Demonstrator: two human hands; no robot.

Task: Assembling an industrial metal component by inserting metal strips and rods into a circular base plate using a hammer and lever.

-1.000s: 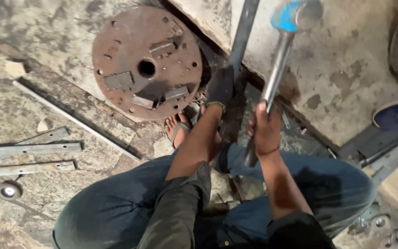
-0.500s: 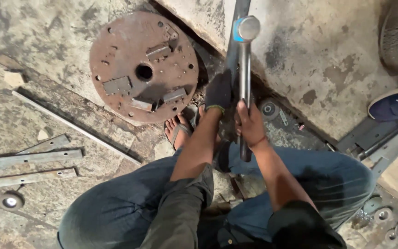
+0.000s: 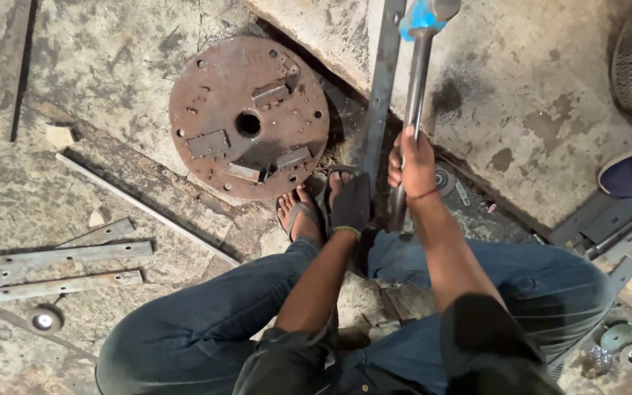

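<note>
Hammer [image 3: 417,88] is being gripped tight in the right hand [image 3: 412,167] and raised over the flat steel bar [image 3: 380,95] being pinned to the floor [image 3: 111,58] by the gloved left hand [image 3: 350,208]: a glancing blow is risking fingers and sandalled toes [image 3: 295,212].

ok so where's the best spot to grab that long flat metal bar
Take the flat metal bar at its near end, from the left, where the gloved left hand already has it. It runs away along the floor, its far end lies under the hammer in the right hand, so a low grip probably stays clear.
</note>
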